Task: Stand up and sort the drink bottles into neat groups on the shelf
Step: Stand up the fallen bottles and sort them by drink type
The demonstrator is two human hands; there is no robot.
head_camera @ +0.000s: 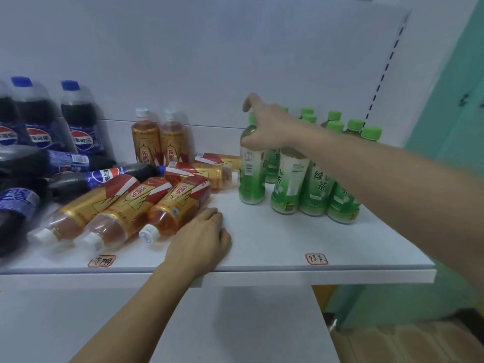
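A shelf [262, 247] holds three groups of drink bottles. The right hand [267, 127] rests on top of an upright tea bottle [251, 174], the leftmost of a standing tea cluster [314, 179] that extends to the right of and behind that hand. The left hand [201, 239] lies on the shelf near its front edge. Just left of it, touching its fingers, lie toppled energy drink bottles [125, 205]; behind them two more [159, 140] stand upright. Far left of both hands are cola bottles [39, 132], some standing at the back, some lying in front. Two labels [316, 258] sit on the front edge, one on each side of the left hand.
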